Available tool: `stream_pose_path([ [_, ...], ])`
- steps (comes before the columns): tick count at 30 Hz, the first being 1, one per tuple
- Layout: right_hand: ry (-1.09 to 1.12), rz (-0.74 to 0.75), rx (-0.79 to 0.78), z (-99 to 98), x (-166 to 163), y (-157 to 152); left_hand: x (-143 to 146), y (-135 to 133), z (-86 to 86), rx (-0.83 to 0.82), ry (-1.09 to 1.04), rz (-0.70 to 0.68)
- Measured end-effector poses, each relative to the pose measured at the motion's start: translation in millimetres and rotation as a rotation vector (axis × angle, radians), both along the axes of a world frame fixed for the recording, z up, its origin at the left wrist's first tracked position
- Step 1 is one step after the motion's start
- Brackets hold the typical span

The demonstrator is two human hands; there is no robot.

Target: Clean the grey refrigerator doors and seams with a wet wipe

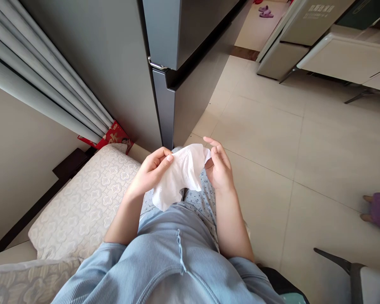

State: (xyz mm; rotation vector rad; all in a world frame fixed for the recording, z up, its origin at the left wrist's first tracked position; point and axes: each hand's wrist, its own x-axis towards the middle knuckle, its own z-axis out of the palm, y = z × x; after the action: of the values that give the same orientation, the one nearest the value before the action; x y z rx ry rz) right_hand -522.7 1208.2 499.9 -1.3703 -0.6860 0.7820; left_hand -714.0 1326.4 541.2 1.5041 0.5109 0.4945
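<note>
Item: white wipe [180, 175], 2 hands, held over lap.
Det.: L hand [150, 171] curled, shut on wipe's L side; R hand [219, 166] half open, fingertips at wipe's top corner, grip unclear. Wipe opened out, creased, no neat fold so far; lower edge hangs over blue patterned pyjama trousers [202, 198]. Around hands: quilted pillow [82, 198] at 9 o'clock, grey curtain [41, 80] at 10, red packet [114, 137] at 11, grey fridge [167, 50] at 12, beige tiled floor [259, 139] at 3. Nothing else in either hand.
</note>
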Motion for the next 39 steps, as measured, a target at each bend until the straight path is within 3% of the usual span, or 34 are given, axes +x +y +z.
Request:
stream_pose_path([
  [3,0.098,0.153,0.015,-1.6,-2,1,3,0,-1.8,-0.146,-0.025,-0.028],
  [5,0.087,0.121,0.016,-1.3,-4,1,4,1,-3.3,-0.17,0.032,-0.087],
  [10,-0.068,-0.036,0.019,3.5,-8,1,2,9,-8.2,0.034,0.212,-0.242],
  [13,-0.131,-0.049,-0.012,6.7,-8,1,1,11,-9.2,0.028,0.186,-0.297],
  [17,-0.035,-0.098,-0.028,8.9,-7,3,0,11,-9.0,-0.002,0.155,-0.335],
  [22,0.111,-0.125,-0.023,8.5,-3,4,-1,13,-7.5,0.25,0.104,-0.492],
  [25,0.245,-0.11,-0.073,8.3,-3,5,-1,11,-6.1,0.302,-0.037,-0.451],
  [30,0.434,0.165,-0.223,13.0,-18,4,-1,5,-4.5,0.41,-0.238,-0.294],
  [34,0.398,0.46,-0.255,11.6,-29,2,-4,1,-2.4,0.211,-0.238,-0.293],
  [39,0.329,0.565,-0.247,-0.4,-24,0,-7,-1,-4.8,0.047,-0.162,-0.122],
])
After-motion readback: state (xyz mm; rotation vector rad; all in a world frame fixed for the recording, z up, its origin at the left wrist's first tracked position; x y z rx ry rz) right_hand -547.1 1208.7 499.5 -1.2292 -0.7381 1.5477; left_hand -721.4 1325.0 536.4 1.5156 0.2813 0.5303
